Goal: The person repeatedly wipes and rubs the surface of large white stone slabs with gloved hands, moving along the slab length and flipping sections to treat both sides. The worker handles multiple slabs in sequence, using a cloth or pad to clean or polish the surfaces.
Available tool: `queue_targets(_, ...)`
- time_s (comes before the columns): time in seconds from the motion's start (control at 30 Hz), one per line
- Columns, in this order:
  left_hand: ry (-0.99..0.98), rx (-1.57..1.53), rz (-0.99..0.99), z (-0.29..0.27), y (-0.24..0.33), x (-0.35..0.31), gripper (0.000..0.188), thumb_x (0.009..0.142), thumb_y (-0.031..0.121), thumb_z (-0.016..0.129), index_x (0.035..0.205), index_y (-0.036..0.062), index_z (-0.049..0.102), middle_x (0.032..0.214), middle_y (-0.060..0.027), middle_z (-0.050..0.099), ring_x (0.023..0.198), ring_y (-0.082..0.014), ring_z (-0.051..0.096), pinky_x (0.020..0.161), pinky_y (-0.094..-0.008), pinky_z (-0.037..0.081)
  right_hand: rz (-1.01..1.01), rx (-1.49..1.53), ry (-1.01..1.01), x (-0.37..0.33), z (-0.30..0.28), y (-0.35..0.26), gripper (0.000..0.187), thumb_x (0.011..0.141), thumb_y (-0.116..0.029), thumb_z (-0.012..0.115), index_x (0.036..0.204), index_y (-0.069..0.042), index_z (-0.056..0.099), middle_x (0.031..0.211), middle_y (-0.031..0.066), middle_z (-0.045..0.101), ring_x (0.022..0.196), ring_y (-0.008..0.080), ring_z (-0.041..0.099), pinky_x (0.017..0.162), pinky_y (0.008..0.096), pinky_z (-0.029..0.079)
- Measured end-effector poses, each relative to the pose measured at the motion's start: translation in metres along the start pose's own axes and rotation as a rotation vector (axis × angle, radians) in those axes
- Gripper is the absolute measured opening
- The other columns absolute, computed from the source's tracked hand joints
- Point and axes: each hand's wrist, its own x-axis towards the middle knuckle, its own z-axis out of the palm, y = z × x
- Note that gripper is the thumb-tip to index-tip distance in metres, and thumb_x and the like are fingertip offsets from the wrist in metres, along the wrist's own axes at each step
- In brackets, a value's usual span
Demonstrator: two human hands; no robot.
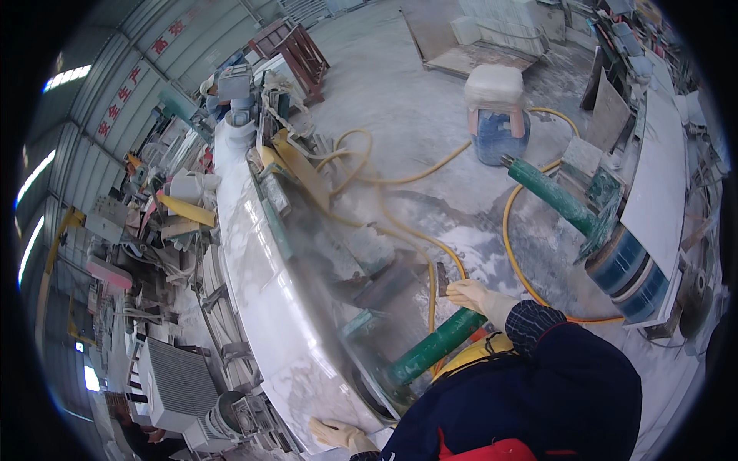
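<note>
My left hand, in a cream glove, lies flat with fingers stretched on the near end of a long, white, curved, glossy slab. My right hand, also gloved, is at the upper end of a green cylinder with its fingers closed. A small dark brown piece shows at its fingertips; its kind is unclear. The cylinder slants down to a green machine part beside the slab, partly hidden by my body. Something yellow lies under my right forearm. Haze blurs the area between slab and cylinder.
Yellow hoses loop over the wet, dusty floor. A blue drum with a pale cover stands ahead. At the right, another green cylinder sits beside a white slab. Clutter crowds the left, where another person is partly visible.
</note>
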Motion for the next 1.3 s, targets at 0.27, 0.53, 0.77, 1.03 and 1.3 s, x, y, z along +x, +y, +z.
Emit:
queue_targets(0.27, -0.010, -0.066, -0.076, -0.009, 0.009, -0.006, 0.045, 0.105, 0.025, 0.045, 0.140, -0.0009, 0.054, 0.145, -0.0234, 0.054, 0.138, -0.0395, 0.045, 0.119, -0.0516, 0.025, -0.009, -0.074, 0.037, 0.005, 0.001, 0.002, 0.033, 0.107, -0.017, 0.049, 0.131, 0.005, 0.057, 0.134, 0.0225, 0.062, 0.122, 0.0345, 0.063, 0.107, 0.0436, 0.051)
queue_targets(0.53, -0.009, -0.123, -0.149, -0.011, 0.016, -0.011, 0.046, 0.105, 0.024, 0.045, 0.142, 0.0002, 0.053, 0.146, -0.0226, 0.053, 0.140, -0.0381, 0.044, 0.121, -0.0498, 0.022, -0.015, -0.241, 0.056, 0.012, -0.002, 0.005, 0.030, 0.103, -0.013, 0.054, 0.127, 0.005, 0.060, 0.122, 0.0216, 0.068, 0.108, 0.0305, 0.069, 0.092, 0.0384, 0.057)
queue_targets(0.77, 0.068, -0.193, -0.131, -0.007, 0.013, -0.020, 0.047, 0.103, 0.022, 0.045, 0.144, 0.0012, 0.053, 0.147, -0.0224, 0.052, 0.141, -0.0376, 0.043, 0.121, -0.0502, 0.022, 0.020, -0.447, 0.080, 0.013, 0.005, 0.000, 0.033, 0.105, -0.019, 0.054, 0.131, 0.002, 0.060, 0.127, 0.0184, 0.067, 0.112, 0.0293, 0.069, 0.098, 0.0388, 0.055)
queue_targets(1.03, 0.143, -0.265, -0.117, -0.020, 0.025, -0.020, 0.044, 0.099, 0.015, 0.046, 0.140, -0.0014, 0.054, 0.142, -0.0247, 0.055, 0.135, -0.0426, 0.045, 0.117, -0.0525, 0.027, 0.132, -0.584, -0.526, -0.050, 0.184, -0.003, 0.045, 0.104, -0.025, 0.059, 0.140, 0.000, 0.054, 0.136, 0.0159, 0.062, 0.126, 0.0269, 0.060, 0.109, 0.0391, 0.047)
queue_targets(1.3, 0.155, -0.381, -0.146, -0.013, 0.012, -0.026, 0.044, 0.099, 0.015, 0.047, 0.140, -0.0016, 0.055, 0.144, -0.0240, 0.054, 0.138, -0.0405, 0.044, 0.117, -0.0515, 0.027, 0.265, -0.591, -0.790, -0.072, 0.323, 0.066, 0.047, 0.101, -0.030, 0.062, 0.139, -0.005, 0.055, 0.133, 0.0087, 0.064, 0.123, 0.0203, 0.061, 0.105, 0.0395, 0.049)
